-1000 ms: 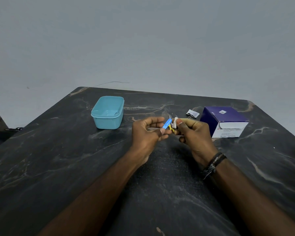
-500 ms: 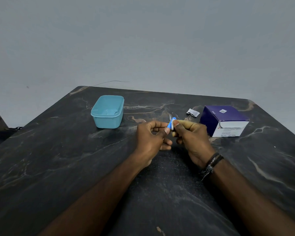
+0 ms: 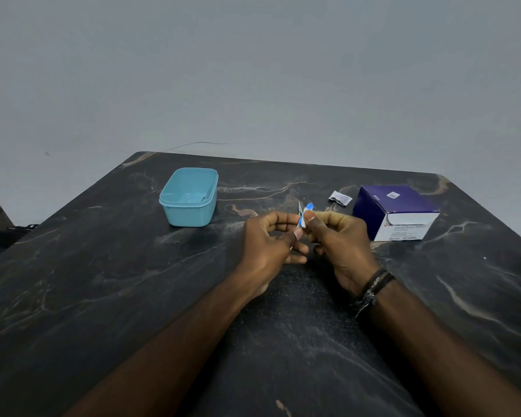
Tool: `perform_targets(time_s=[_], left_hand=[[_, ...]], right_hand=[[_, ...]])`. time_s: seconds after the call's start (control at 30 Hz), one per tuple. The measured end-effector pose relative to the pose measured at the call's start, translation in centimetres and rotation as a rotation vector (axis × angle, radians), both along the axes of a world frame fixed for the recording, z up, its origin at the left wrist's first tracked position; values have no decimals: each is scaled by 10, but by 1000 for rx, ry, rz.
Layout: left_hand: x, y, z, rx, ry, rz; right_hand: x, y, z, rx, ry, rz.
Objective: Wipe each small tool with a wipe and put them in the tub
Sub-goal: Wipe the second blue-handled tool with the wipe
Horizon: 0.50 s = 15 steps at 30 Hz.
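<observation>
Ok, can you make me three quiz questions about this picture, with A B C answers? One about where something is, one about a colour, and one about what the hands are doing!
1. Where is the tub?
A. left of the hands
B. on the purple box
C. on the floor

2. What colour is the box?
A. red
B. purple and white
C. green

3. What are the hands doing?
A. lying flat
B. pinching a small blue tool
C. lifting the tub

Answers:
1 A, it stands on the table left of them.
2 B, purple top, white front.
3 B, left hand and right hand meet on it.
</observation>
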<state>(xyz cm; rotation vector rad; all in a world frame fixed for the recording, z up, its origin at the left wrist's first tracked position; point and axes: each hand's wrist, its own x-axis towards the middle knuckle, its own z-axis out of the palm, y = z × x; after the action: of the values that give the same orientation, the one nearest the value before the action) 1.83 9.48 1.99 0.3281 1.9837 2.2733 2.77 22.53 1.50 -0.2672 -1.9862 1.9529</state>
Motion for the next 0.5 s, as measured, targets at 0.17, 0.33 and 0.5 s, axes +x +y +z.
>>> perform_targets(time_s=[0.17,0.33,0.5], left_hand=[[-1,-1,-2,21,-46,31],[-2,-2,-3,53,-75,-1],[0,-1,0,62,-90,-53]], right_hand=[[3,-3,3,5,-14,42],[3,-3,7,25,10,14],[1,-1,8,-23,34,-42]])
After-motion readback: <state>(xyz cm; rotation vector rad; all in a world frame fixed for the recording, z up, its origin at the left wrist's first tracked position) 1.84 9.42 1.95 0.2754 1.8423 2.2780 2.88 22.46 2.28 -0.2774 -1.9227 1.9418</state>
